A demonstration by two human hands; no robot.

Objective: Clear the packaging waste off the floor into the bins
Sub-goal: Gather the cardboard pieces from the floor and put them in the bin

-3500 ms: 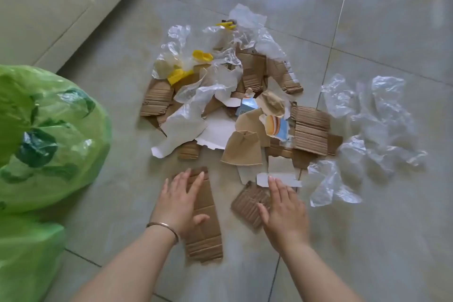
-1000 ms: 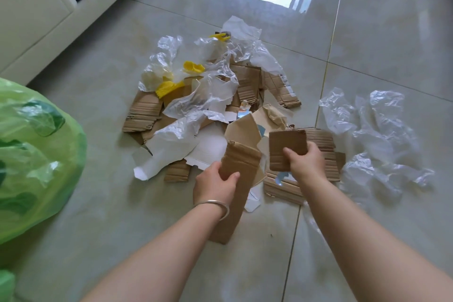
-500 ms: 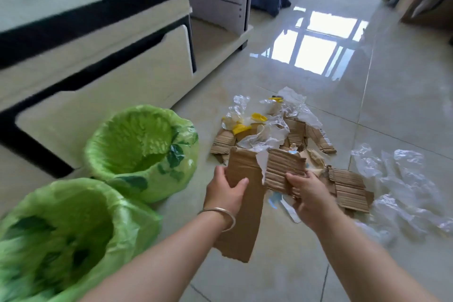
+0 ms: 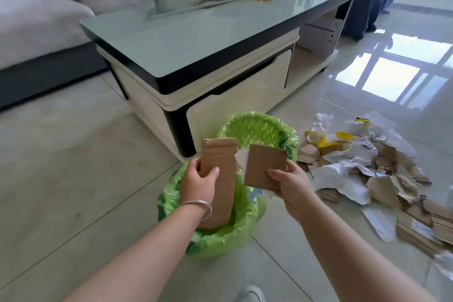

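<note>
The left hand (image 4: 199,185) was closed around a long strip of cardboard (image 4: 219,174), thumb across its front. The strip stood nearly upright, and its lower end reached down inside the near bin (image 4: 220,240), which was lined with a green bag. A silver bangle (image 4: 198,205) sat on the left wrist.

The right hand (image 4: 291,185) gripped a smaller, squarish piece of cardboard (image 4: 266,167) by its lower right corner, thumb on the front face. That piece was held in the air, tilted a little, above the far rim of the near bin and in front of the second bin (image 4: 259,130), also lined in green. A scrap of white paper showed just behind it.

The second bin stood just beyond the near one, close against the corner of the low table (image 4: 220,39), which had a glass top and cream drawers.

To the right of the bins, the remaining waste lay in a loose pile (image 4: 367,174) on the tiled floor (image 4: 73,167): torn brown cardboard, white paper, crumpled clear plastic and a few yellow bits (image 4: 343,135). None of the pile touched the bins.

A grey sofa (image 4: 36,14) stood behind the table on the left.
</note>
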